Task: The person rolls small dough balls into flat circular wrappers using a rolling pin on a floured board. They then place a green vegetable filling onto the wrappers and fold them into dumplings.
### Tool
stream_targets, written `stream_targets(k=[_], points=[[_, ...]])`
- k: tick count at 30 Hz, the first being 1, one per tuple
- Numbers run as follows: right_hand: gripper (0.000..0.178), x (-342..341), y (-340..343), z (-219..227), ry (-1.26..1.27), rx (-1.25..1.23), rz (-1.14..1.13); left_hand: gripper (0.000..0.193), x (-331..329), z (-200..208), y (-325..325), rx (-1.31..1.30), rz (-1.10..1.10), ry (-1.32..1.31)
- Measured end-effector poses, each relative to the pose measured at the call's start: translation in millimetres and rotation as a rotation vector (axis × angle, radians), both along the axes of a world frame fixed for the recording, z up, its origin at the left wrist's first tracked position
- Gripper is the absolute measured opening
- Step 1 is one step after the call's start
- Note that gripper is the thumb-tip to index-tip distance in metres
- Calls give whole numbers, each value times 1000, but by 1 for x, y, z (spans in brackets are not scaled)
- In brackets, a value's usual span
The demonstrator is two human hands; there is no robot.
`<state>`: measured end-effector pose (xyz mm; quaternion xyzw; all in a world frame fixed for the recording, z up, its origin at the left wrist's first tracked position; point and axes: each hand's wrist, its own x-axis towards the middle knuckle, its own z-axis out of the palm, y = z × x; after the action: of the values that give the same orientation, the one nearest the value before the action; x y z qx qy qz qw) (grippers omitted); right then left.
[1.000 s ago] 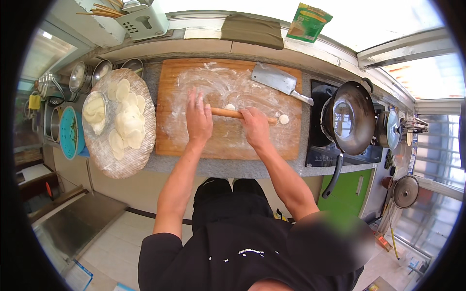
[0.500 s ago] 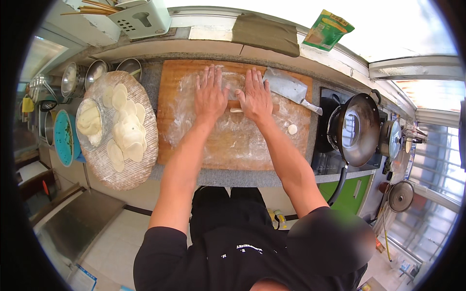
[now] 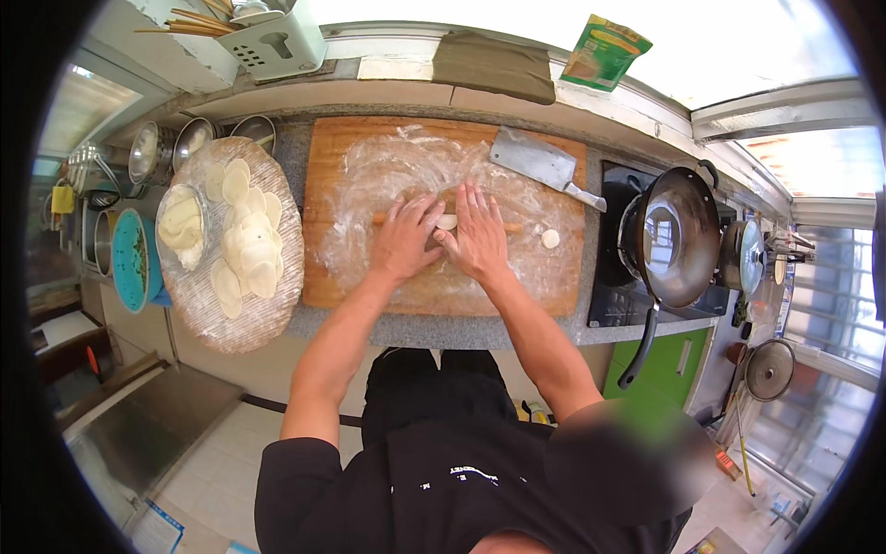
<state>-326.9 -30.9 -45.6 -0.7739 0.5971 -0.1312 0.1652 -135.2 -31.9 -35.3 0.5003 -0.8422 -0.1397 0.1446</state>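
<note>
Turquoise round bowl (image 3: 125, 247): green bits inside, partly hidden.
Clear round bowl (image 3: 164, 247): soft pale mass, on the floury oval board (image 3: 235, 337).
Hands: left hand (image 3: 406, 233) and right hand (image 3: 477, 233) spread flat over the slim wooden rolling pin (image 3: 513, 227).
White dough piece (image 3: 447, 222): between them; uneven pressure could roll it lopsided.
Steel cleaver (image 3: 533, 159): straying right fingertips could meet its blade.
</note>
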Motion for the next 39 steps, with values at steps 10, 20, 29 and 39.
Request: stream_targets(k=[10,20,29,39], points=[[99,-10,3,-2,-191,52,-57,21,-7,-18,-20,130,-67,353],[35,-9,71,-6,-150,-198,36,24,10,-39,-52,853,630,660],[33,-9,37,9,-195,-202,58,40,37,20,-10,187,568,149],[70,27,-31,5,133,-135,21,60,35,-22,-63,-170,432,-76]])
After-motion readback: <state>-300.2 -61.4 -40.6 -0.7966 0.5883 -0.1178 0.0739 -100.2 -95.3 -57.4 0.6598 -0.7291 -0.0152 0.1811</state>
